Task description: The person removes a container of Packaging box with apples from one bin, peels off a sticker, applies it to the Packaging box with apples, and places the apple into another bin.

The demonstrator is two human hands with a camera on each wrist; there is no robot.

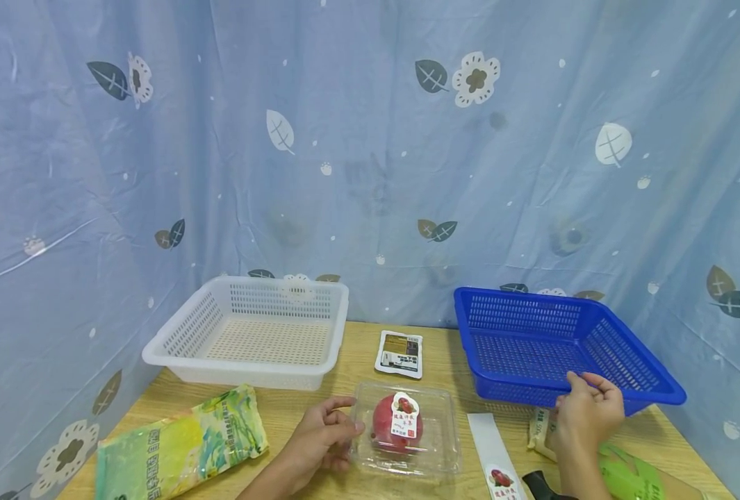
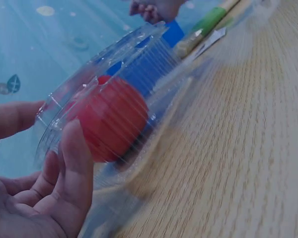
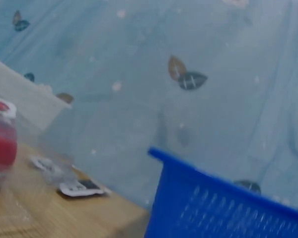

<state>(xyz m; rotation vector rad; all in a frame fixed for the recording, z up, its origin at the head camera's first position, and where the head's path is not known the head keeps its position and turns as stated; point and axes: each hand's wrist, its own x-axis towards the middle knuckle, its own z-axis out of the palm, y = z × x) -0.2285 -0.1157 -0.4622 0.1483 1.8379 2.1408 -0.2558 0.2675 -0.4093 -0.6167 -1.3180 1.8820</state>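
Observation:
A clear plastic box (image 1: 438, 437) holds a red round fruit (image 1: 382, 423), and a white label (image 1: 405, 417) with a red fruit picture shows on its top. My left hand (image 1: 319, 437) pinches the box's left edge between thumb and fingers; in the left wrist view the thumb (image 2: 75, 148) lies on its side. My right hand (image 1: 588, 410) is by the front rim of the blue basket (image 1: 482, 389), fingers loosely bent, with nothing visible in them. Whether it touches the rim is unclear. A white label strip (image 1: 491, 444) with another label lies right of the box.
A white basket (image 1: 244, 375) stands at the back left. Before it lies a green and yellow bag (image 1: 188, 444). A small flat packet (image 1: 399, 353) lies behind the box. Under my right arm are a long package with a green band (image 1: 632, 476) and a black object (image 1: 538, 485).

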